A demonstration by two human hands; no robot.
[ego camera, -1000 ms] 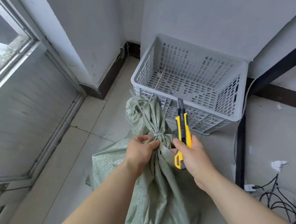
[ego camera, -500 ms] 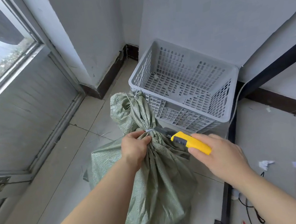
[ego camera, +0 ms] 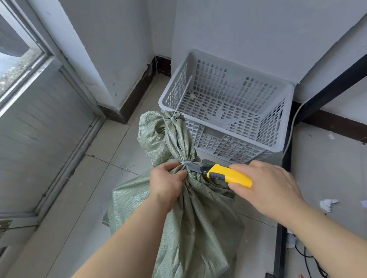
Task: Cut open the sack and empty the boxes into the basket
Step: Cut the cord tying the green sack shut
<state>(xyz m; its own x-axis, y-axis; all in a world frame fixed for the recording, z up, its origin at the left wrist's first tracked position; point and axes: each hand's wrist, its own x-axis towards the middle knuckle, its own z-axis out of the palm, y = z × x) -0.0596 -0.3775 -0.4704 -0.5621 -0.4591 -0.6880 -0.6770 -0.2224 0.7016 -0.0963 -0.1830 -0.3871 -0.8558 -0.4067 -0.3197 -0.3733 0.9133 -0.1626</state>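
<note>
**So, knife blade right at the tie on the sack neck**

Basically the person has the green woven sack [ego camera: 187,224] standing on the tiled floor [ego camera: 104,167], dead centre of the view, with its neck bunched up and cinched by a pale zip tie [ego camera: 186,162]. Above the tie the loose top of the sack flops up toward 12 o'clock and touches the near corner of the basket.

The left hand [ego camera: 168,183] is clenched around the gathered neck just under the tie, fingers wrapped tight into the fabric. The right hand [ego camera: 266,184] comes in from 3 o'clock and is grasping a yellow utility knife [ego camera: 227,175], thumb on top of the handle, fingers curled under it. The blade [ego camera: 194,168] is out and points toward 9 o'clock, its tip right against the tie where the left fingers end. Whether it's actually biting into the tie or just resting on it, can't tell from this angle.

The grey plastic basket [ego camera: 286,114] sits at about 1 o'clock from the sack, tucked into the corner against the wall, lattice sides and bottom. No boxes visible, the sack is closed.

Off at 9 to 10 o'clock there's a door [ego camera: 15,143] with a window pane up top. Over at 4 o'clock a black metal frame leg [ego camera: 279,239] runs down the floor, with some cables [ego camera: 308,259] and a crumpled paper scrap [ego camera: 327,204] beyond it.
</note>
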